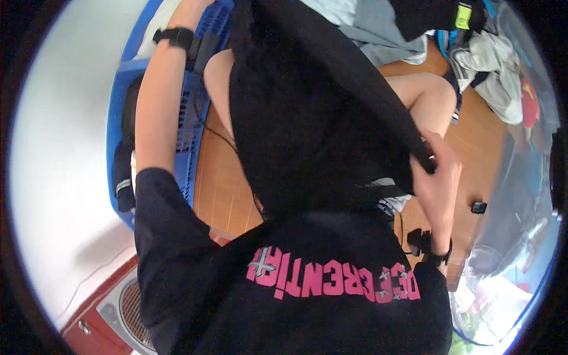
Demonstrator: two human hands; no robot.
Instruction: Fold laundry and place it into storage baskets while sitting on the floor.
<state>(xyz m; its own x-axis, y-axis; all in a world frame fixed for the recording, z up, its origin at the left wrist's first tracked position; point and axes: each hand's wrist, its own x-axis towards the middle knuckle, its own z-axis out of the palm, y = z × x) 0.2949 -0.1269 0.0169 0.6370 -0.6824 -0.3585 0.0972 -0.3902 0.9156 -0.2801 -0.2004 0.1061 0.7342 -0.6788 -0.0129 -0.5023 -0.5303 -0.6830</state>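
Note:
A large piece of black cloth (310, 115), seemingly a garment, spreads over my lap and between my bare knees. My right hand (437, 171) pinches its right edge between thumb and fingers. At the upper left my left arm reaches forward, a black watch or band on the wrist. Only a little of my left hand (202, 2) shows at the top rim, close to the cloth's upper left side; its fingers are cut off. Under my right wrist, which also wears a black strap, lies a small dark object (417, 242) with a cable.
Blue plastic baskets (114, 133) holding dark and white clothes stand along the left wall. Grey-blue clothes (372, 31) and a pale garment (492, 62) lie ahead on the wooden surface (226, 191). A small black object (479, 207) and clear plastic sheeting (497, 235) are on the right.

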